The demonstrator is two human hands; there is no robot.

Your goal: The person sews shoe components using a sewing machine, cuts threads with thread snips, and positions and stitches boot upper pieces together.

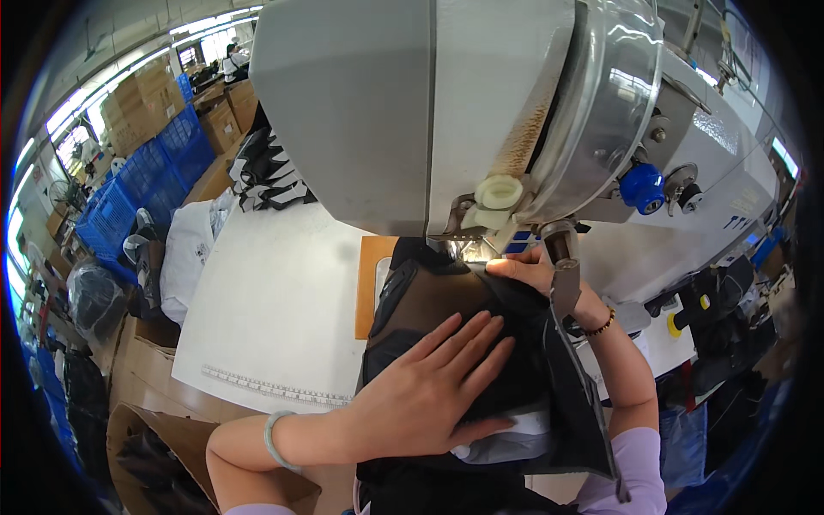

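Both your hands are on the black workpiece point(530, 373), which fills the lower middle of the frame. Nearest, your left hand point(421, 386), a pale bangle point(275, 438) on its wrist, lies palm down across it, fingers extended and slightly parted, pressing rather than gripping; the piece spreads beneath the fingers and past them toward the upper and right sides. By your left thumb, a pale grey patch point(519, 442) shows. Farther up, at the piece's top edge, your right hand point(534, 268) has its thumb on the material right beside the lit needle area point(472, 251); machine parts cover some of that hand, so you cannot tell whether its fingers pinch the edge. Above both hands, the grey-white sewing machine point(343, 112) takes up the upper middle, with a blue knob point(642, 189) at its right. A white tabletop point(275, 292) stretches left of the piece, bearing a printed ruler strip point(275, 386) at lower left and dark cut pieces point(268, 176) at its far edge. Beyond, blue crates point(107, 221) and cardboard boxes point(142, 103) stand at upper left.
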